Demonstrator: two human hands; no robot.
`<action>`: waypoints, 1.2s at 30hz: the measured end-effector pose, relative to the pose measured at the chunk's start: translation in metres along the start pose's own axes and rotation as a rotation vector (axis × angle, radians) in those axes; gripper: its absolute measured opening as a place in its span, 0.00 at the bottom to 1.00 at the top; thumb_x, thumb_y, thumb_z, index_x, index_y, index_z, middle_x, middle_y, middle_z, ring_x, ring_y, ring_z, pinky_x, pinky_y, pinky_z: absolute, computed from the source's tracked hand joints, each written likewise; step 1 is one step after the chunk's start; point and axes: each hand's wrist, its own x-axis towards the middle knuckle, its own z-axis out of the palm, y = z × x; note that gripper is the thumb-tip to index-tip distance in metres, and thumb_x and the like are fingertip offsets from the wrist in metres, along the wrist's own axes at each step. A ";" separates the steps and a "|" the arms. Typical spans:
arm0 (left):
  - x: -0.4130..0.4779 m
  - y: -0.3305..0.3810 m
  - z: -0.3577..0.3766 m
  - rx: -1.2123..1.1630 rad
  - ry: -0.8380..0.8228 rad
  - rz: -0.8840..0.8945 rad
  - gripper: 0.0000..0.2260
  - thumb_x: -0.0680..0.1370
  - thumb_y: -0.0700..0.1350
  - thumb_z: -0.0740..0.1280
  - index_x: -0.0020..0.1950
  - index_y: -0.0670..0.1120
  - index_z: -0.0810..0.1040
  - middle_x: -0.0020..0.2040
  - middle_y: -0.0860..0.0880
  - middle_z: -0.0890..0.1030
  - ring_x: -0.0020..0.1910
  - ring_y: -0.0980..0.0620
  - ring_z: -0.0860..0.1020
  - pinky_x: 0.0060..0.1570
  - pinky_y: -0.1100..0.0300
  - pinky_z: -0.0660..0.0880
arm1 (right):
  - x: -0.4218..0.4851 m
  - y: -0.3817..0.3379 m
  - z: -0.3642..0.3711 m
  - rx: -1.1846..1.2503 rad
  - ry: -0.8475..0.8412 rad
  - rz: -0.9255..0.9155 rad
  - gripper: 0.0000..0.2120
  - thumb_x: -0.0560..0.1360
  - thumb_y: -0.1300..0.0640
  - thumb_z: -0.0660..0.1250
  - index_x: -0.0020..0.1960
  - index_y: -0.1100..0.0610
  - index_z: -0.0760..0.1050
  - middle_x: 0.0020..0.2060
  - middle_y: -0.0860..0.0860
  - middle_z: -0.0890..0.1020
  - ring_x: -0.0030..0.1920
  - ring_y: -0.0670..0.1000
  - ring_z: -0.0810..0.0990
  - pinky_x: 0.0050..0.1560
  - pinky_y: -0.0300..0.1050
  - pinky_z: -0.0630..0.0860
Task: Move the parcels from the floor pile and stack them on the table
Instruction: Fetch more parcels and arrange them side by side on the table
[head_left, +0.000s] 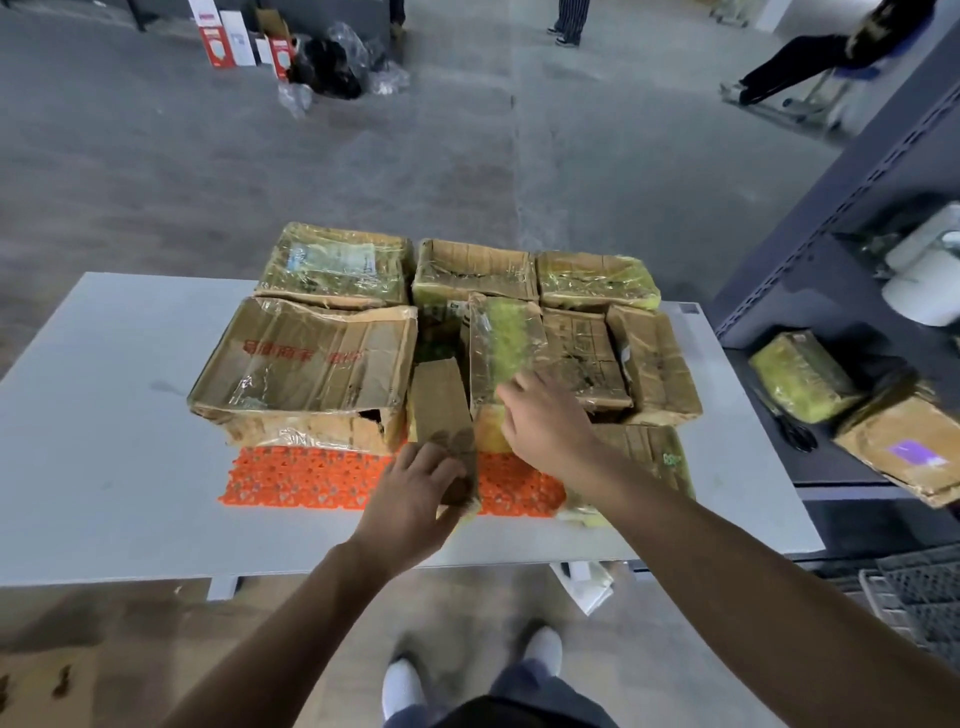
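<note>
- The narrow parcel (439, 400) lies lengthwise in the gap between the big box (306, 364) on its left and the taped parcel (506, 343) on its right. Its near end reaches out over the orange mat (311, 475).
- I judge the step in hand to be seating this narrow parcel into that gap. I would slide it forward along its length, keep it square to its neighbours, and lower the near end last so it does not wedge crooked.
- The taped parcel stands on edge and tilted, and to my eye it could tip into the gap. I would hold it off until the narrow one is down.
- The wrapping is glossy, so I expect a slippery hold; palm pressure should serve better than fingertips alone.
- My left hand (410, 493) holds the near end of the narrow parcel, fingers curled round it, with the wrist low over the mat and the forearm coming up from the lower left.
- My right hand (545, 423) sits on the near edge of the taped parcel with bent fingers. I cannot tell whether it pinches or only steadies. That arm is stretched nearly straight, passing above another parcel at the near right.
- All of this rests on the table (104, 415), with the stack towards its far right. The floor pile is out of view.
</note>
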 end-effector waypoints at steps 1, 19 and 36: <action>-0.001 -0.001 0.000 -0.102 0.018 -0.031 0.10 0.71 0.51 0.68 0.49 0.49 0.76 0.48 0.51 0.75 0.49 0.48 0.72 0.48 0.59 0.73 | -0.003 -0.009 0.000 0.027 -0.007 -0.031 0.09 0.79 0.57 0.58 0.56 0.57 0.73 0.47 0.53 0.77 0.49 0.55 0.78 0.47 0.50 0.75; -0.001 0.016 -0.008 -0.817 -0.019 -0.795 0.07 0.75 0.35 0.63 0.51 0.44 0.72 0.46 0.44 0.80 0.46 0.42 0.79 0.46 0.48 0.77 | -0.003 -0.054 -0.002 -0.016 -0.420 0.117 0.41 0.69 0.38 0.68 0.72 0.57 0.56 0.51 0.51 0.79 0.49 0.55 0.79 0.37 0.45 0.69; 0.026 -0.004 -0.014 -0.022 0.064 -0.189 0.04 0.69 0.46 0.70 0.41 0.48 0.77 0.43 0.50 0.77 0.42 0.45 0.76 0.35 0.54 0.74 | -0.008 -0.025 -0.024 -0.065 -0.207 -0.097 0.14 0.79 0.46 0.60 0.58 0.55 0.72 0.51 0.52 0.73 0.53 0.53 0.74 0.46 0.49 0.74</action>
